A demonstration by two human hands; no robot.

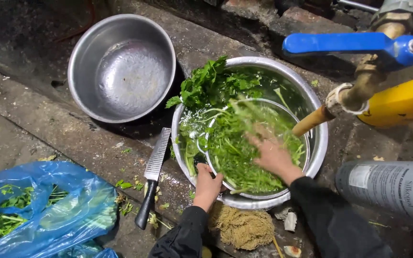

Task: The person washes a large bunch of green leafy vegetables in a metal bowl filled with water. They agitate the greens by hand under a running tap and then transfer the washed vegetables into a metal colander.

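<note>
Greens [237, 143] fill a steel basin [317, 143] of water beside a brass tap [359, 91] with a blue lever, seen from the head camera looking straight down. A smaller inner bowl [296, 119] sits inside the basin, heaped with wet leaves. The left hand [207, 184] is clamped on the near rim of that inner bowl, fingers curled over the edge. The right hand [271, 153] lies among the leaves with fingers spread; it is blurred, and whether it grips any stems cannot be told. A fresh bunch of leafy sprigs [211, 86] rests on the basin's far-left rim, partly out of the water.

By the look of it, the wash is well under way: most greens are already soaked and gathered in the inner bowl, while the bunch on the rim looks dry. More greens wait in a blue bag [48, 210] at lower left. An empty steel bowl [120, 67] stands just beyond the basin, with nothing yet in it. A knife [153, 177] lies on the concrete ledge between bag and basin, amid scattered trimmings. A clump of roots [242, 227] sits just below the basin. A grey canister [388, 188] lies to the right.
</note>
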